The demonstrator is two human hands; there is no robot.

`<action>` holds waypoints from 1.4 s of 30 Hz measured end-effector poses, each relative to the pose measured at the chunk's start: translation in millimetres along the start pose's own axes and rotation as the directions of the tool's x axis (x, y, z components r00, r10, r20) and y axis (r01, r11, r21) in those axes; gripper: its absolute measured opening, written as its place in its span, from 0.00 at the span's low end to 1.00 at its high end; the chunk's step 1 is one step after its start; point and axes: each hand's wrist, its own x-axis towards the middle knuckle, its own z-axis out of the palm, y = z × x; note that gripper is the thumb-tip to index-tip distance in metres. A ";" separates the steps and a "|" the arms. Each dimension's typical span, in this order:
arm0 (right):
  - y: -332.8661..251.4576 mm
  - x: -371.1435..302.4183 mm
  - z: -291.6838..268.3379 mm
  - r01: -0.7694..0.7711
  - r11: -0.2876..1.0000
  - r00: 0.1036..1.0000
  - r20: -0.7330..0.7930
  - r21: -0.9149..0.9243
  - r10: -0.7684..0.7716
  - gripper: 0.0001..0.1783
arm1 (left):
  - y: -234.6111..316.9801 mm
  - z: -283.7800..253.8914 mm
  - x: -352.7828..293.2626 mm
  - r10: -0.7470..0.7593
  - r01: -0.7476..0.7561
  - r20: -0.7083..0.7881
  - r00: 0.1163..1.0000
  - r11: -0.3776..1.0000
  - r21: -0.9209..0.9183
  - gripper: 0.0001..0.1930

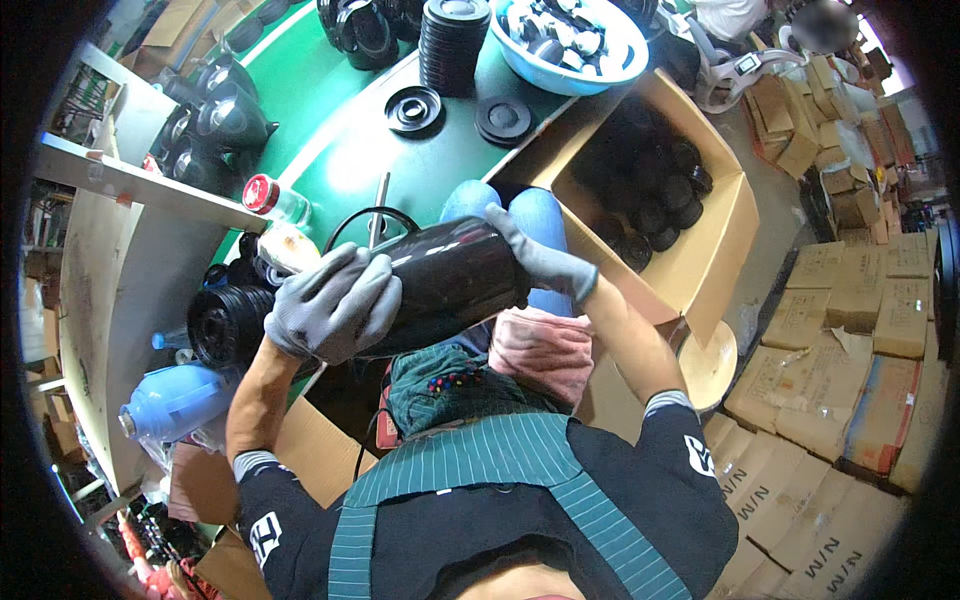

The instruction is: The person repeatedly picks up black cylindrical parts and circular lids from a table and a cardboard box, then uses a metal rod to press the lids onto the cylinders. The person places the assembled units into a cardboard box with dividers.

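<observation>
black cylindrical vessel (450, 285) on its side over the lap, at the near side of the green worktop (440, 165), right end a bit farther. left grip (340, 305) in gray glove — clamped on its left end, fingers over the top. right grip (545, 258), also gloved, closed on the right end, some fingers hidden.

progress, best guess: midway on this piece. done: it's picked up and held by both hands. left: not set down yet; can't tell if anything inside is fitted.

far on worktop: black lid stack (455, 55), loose black lid (413, 110), blue basin (565, 82) of small parts. right: open cardboard box (730, 245) already holding black pieces (660, 205) — count unclear.
</observation>
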 end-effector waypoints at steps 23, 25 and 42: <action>-23.5 -38.7 43.1 0.717 0.453 0.573 0.077 -0.530 -0.816 0.52 | 33.7 85.8 -94.3 -0.818 0.481 0.471 0.331 -0.284 -0.830 0.14; -19.5 -31.2 49.6 0.783 0.381 0.487 0.103 -0.491 -0.868 0.49 | 39.5 84.8 -82.8 -0.802 0.536 0.398 0.445 -0.117 -0.836 0.15; -13.0 -60.2 47.1 0.660 0.709 0.697 -0.148 -0.249 -0.702 0.51 | 36.6 86.0 -66.7 -0.799 0.567 0.386 0.461 -0.070 -0.821 0.22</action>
